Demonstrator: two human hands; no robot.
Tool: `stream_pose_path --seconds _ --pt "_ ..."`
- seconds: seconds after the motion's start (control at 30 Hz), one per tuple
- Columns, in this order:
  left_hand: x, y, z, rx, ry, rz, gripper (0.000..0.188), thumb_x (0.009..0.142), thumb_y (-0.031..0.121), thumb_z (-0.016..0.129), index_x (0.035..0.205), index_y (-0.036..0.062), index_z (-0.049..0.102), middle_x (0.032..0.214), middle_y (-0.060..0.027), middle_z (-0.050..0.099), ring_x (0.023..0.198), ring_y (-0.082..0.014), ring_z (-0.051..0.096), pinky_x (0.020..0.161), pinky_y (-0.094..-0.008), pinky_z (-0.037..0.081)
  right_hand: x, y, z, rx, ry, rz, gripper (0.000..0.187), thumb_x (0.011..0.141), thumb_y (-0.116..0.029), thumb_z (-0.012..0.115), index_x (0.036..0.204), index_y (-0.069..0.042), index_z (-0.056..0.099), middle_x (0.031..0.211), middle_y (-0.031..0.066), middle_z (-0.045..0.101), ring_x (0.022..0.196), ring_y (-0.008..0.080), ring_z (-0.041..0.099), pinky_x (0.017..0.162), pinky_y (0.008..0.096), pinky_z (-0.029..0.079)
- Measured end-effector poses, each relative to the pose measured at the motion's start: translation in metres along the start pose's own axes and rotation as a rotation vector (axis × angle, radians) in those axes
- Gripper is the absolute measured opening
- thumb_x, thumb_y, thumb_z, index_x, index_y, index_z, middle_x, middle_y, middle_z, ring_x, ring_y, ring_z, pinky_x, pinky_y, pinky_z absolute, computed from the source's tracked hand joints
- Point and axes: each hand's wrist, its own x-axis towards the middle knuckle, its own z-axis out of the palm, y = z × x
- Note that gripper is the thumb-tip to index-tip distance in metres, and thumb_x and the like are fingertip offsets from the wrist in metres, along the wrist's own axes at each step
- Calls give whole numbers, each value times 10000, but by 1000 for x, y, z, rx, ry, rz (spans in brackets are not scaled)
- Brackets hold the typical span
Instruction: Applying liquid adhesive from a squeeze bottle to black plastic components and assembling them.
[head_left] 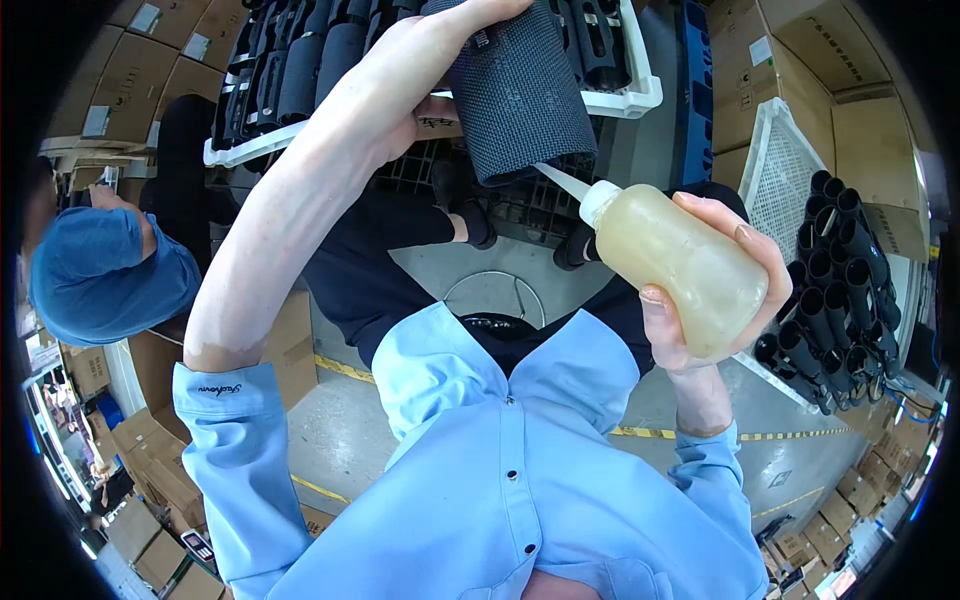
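My left hand (446,42) reaches up and grips a dark cylinder covered in woven mesh (520,100), its fingers partly cut off by the top edge of the view. The cylinder is tilted, with its lower rim toward me. In my right hand (745,260) is a cloudy, yellowish squeeze bottle (680,262), with my fingers and thumb wrapped round it. A white collar and long thin spout (566,182) point up and left from the bottle. The spout's tip is at the cylinder's lower rim; I cannot tell whether it touches.
Beyond the cylinder, a white crate (630,98) holds several black tubular parts. Another white crate (785,165) on the right has many black tubes (835,285). A person in a blue cap (110,275) is at the left. Cardboard boxes (140,90) are stacked around.
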Motion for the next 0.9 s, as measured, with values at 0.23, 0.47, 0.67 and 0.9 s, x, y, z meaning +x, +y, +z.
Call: stream_pose_path --seconds 0.23,0.47,0.67,0.9 --pt "3 -3 0 16 -41 6 836 885 661 639 1298 -61 549 1274 -225 535 1186 -351 518 1018 -527 360 -1 -1 0 -29 -13 10 772 747 -145 850 1338 -97 355 1252 233 587 1097 331 653 915 441 586" --pt "3 -2 1 13 -34 -17 816 888 654 642 1275 -60 561 1252 -214 542 1153 -341 531 999 -512 368 3 1 4 -65 -68 3 745 784 -183 830 1351 -131 349 1266 214 581 1127 330 637 956 462 571" --pt "3 -4 4 24 -30 -11 797 897 644 636 1272 -56 563 1250 -207 542 1147 -334 534 999 -507 369 2 0 4 -124 -75 -36 769 771 -180 848 1353 -135 348 1277 213 574 1130 332 638 959 470 574" --pt "11 -19 -21 70 19 131 813 873 659 647 1261 -53 584 1211 -194 567 1122 -351 577 971 -484 434 -11 -11 -10 -3 21 -55 813 750 -208 893 1349 -146 346 1300 237 562 1115 312 643 872 394 618"
